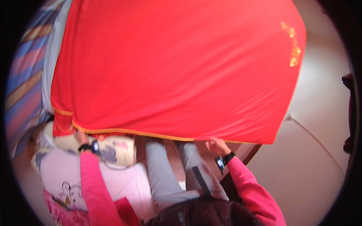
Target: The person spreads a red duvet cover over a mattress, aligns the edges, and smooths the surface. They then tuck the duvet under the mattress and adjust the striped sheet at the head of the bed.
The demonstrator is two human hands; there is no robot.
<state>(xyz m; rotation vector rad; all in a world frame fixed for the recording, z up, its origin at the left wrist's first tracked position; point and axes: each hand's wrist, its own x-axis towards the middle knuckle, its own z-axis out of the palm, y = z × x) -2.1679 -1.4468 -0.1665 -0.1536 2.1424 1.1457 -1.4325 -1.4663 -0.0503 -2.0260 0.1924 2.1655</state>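
A large red cloth (175, 67) with a thin yellow-orange edge band spreads before me, with a golden pattern near its right side. My left hand (81, 136) is at the cloth's near edge on the left, its fingers partly hidden under the hem, so its grip cannot be made out. Farther right, my right hand (217, 145) has its fingertips at the same near edge, with the fingers bent and blurred; whether it pinches the cloth is unclear. Both wrists wear black bands with small devices.
Pillows (63, 166) with printed patterns lie below my left forearm, beside my legs. Striped fabric (27, 76) and a pale cloth edge run along the far left. On the right, a white cable (314, 138) crosses a pale surface, and dark objects stand at the rim.
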